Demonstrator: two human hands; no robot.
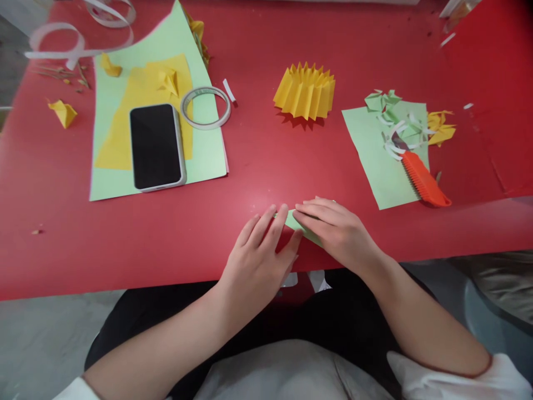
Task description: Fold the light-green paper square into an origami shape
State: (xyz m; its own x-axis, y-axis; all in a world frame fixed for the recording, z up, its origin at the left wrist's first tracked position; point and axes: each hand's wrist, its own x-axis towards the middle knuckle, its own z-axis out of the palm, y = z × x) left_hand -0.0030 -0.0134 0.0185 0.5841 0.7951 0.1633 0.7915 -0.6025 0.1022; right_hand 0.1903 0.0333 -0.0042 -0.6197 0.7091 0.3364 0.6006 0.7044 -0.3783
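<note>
A small piece of light green paper [296, 222] lies on the red table near its front edge, mostly covered by my hands. My left hand [262, 253] rests over its left side, palm down, with the fingers apart. From the right, my right hand [337, 230] presses on the paper with its fingers stretched out and close together. The paper's exact shape beneath the fingers is hidden. Beyond both hands stands a pleated yellow paper piece [305, 91].
On the left, a phone [156, 147] and a tape ring [205, 126] lie on green and yellow sheets. At right, an orange-handled tool [422, 180] and folded scraps rest by a green sheet [366, 150]. White strips [77, 47] curl at the back left of the table [104, 239].
</note>
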